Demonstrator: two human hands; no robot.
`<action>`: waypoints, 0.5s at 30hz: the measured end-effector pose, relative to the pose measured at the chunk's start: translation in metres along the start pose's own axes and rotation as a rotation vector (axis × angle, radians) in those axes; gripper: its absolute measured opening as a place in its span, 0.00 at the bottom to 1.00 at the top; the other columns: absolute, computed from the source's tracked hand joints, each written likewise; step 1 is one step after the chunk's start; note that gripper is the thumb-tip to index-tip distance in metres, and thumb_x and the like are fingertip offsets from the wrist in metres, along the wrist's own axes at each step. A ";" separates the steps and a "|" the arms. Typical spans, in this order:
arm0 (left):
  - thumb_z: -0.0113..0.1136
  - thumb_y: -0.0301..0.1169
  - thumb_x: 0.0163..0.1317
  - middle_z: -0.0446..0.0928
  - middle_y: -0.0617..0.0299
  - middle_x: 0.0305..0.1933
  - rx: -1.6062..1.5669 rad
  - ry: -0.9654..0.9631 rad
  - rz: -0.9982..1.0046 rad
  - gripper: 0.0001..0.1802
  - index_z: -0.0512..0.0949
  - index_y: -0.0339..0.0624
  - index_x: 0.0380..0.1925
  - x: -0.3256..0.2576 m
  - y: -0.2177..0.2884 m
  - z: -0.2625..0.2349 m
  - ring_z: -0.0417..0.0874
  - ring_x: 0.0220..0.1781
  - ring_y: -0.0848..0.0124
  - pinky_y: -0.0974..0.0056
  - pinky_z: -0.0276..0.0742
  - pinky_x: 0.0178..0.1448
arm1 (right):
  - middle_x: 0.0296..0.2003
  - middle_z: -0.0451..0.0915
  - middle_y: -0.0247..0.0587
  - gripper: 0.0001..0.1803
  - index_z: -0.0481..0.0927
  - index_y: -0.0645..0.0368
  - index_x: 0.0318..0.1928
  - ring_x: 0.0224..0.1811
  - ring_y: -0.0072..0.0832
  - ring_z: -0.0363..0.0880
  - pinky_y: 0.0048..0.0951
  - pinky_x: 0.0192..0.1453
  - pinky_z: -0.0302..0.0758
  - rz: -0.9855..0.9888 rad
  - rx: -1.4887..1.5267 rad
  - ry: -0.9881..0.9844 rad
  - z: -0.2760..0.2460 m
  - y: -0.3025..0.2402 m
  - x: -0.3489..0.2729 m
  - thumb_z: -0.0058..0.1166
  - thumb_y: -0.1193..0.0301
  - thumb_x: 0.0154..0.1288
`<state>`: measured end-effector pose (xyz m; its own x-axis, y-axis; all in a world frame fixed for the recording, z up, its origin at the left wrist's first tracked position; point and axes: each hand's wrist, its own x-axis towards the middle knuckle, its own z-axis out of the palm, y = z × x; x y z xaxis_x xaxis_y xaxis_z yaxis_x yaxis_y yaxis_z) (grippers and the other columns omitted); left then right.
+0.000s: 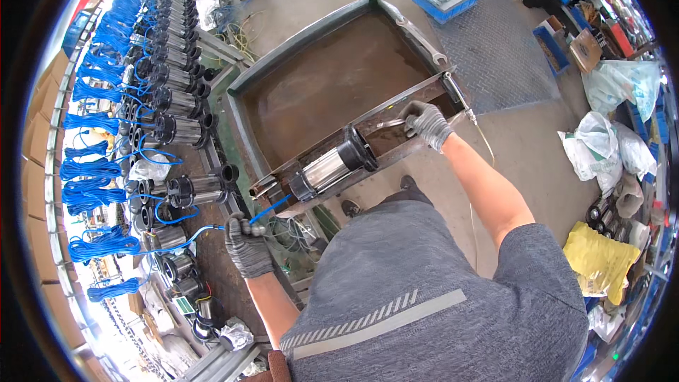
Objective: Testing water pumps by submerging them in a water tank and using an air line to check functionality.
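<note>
Pump (325, 170), between left hand (247, 246) and right hand (426, 124) — apparently apart from both

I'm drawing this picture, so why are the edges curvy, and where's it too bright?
Head view: the fisheye lens bends the metal rail at left; head view: glare whitens gaps around the blue cables, and bright streaks line the pump.

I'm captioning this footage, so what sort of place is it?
Probably a workshop for pumps or motors: rows of metal cylinders, coiled blue cables and a large wrench suggest it.
</note>
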<state>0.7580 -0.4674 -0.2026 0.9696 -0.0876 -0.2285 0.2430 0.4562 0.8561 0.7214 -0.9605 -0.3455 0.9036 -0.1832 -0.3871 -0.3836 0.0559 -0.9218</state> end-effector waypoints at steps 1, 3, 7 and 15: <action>0.62 0.37 0.72 0.74 0.66 0.27 -0.031 -0.037 0.026 0.12 0.80 0.42 0.46 0.002 0.001 0.003 0.76 0.28 0.73 0.62 0.77 0.35 | 0.31 0.81 0.37 0.10 0.81 0.62 0.39 0.30 0.25 0.81 0.27 0.34 0.82 0.006 0.191 0.163 -0.007 0.003 -0.001 0.50 0.87 0.62; 0.61 0.37 0.72 0.73 0.66 0.27 -0.055 -0.064 0.062 0.11 0.79 0.41 0.46 -0.002 0.012 0.019 0.75 0.27 0.73 0.62 0.76 0.35 | 0.31 0.81 0.42 0.07 0.79 0.63 0.42 0.28 0.28 0.84 0.26 0.30 0.85 0.018 0.477 0.450 -0.022 0.010 -0.003 0.52 0.84 0.68; 0.56 0.37 0.75 0.71 0.64 0.30 0.005 -0.137 0.250 0.11 0.78 0.40 0.46 -0.021 0.066 0.065 0.73 0.27 0.72 0.64 0.74 0.36 | 0.32 0.81 0.42 0.07 0.79 0.63 0.43 0.28 0.28 0.84 0.25 0.31 0.87 -0.029 0.538 0.653 -0.067 0.030 -0.001 0.50 0.84 0.70; 0.55 0.37 0.75 0.69 0.63 0.37 -0.288 -0.505 0.246 0.14 0.77 0.39 0.50 -0.024 0.088 0.128 0.70 0.31 0.74 0.63 0.70 0.42 | 0.42 0.82 0.55 0.11 0.80 0.58 0.49 0.38 0.45 0.86 0.40 0.41 0.85 0.119 -0.200 0.932 -0.094 0.066 0.008 0.55 0.75 0.67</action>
<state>0.7595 -0.5382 -0.0626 0.9074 -0.3247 0.2667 0.0614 0.7304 0.6803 0.6856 -1.0510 -0.4075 0.3754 -0.8986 -0.2270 -0.5660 -0.0283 -0.8239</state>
